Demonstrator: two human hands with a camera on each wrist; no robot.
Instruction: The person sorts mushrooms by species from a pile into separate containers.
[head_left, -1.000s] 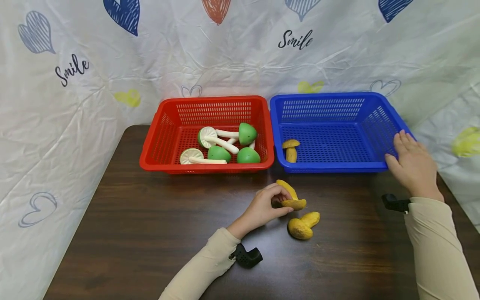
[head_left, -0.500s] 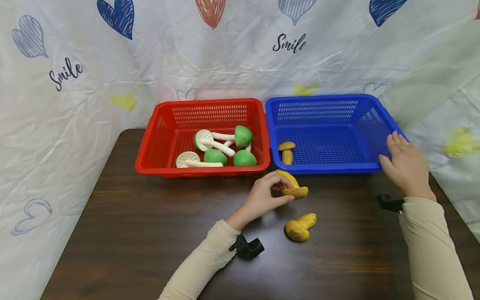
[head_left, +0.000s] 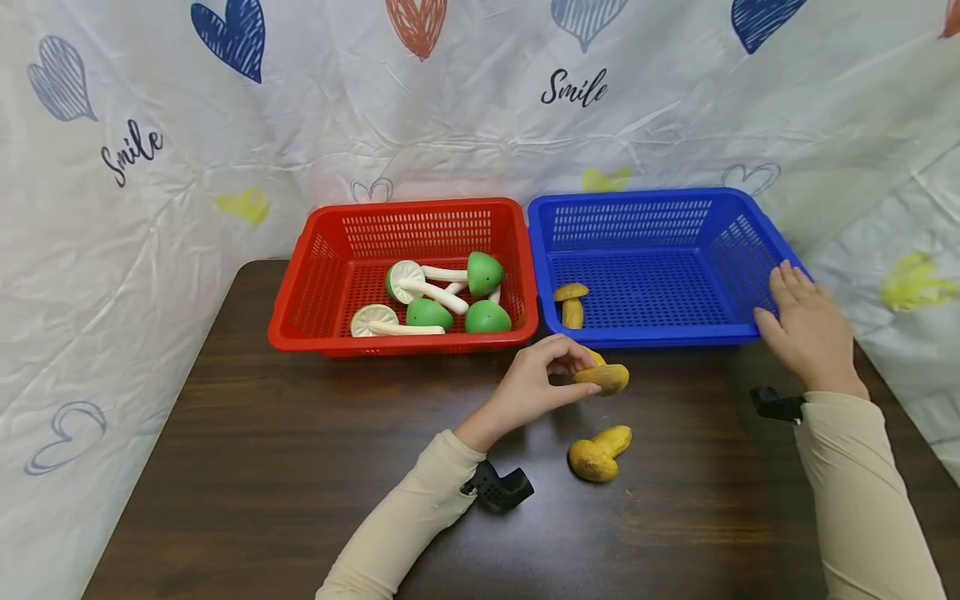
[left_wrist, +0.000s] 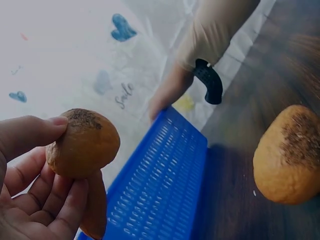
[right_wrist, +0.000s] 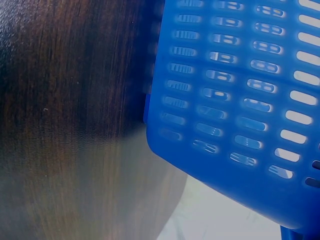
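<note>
Just in front of the blue basket point(head_left: 667, 336), my left hand point(head_left: 531, 385) pinches a yellow-brown toy mushroom point(head_left: 609, 379) between thumb and fingers. In the left wrist view, the held mushroom point(left_wrist: 89, 145) shows a dark patch on its cap, with its stem pointing down. A second yellow mushroom point(head_left: 596, 457) lies on the table below that hand. Another one point(head_left: 572, 304) sits in the blue basket's near left corner. My right hand point(head_left: 810, 329) rests with straight fingers on the basket's right rim. The right wrist view shows only the perforated basket wall point(right_wrist: 215, 120) and table.
A red basket point(head_left: 405, 344) with several green-capped, white-stemmed toy mushrooms point(head_left: 487, 317) stands left of the blue one, almost touching it. Behind both hangs a white cloth point(head_left: 465, 100) printed with hearts. Dark wooden table point(head_left: 285, 467) surface extends in front.
My left hand has raised the mushroom from near the table toward the blue basket, and the cap has turned more to the viewer. The right hand stays on the rim. The head view shifted slightly.
</note>
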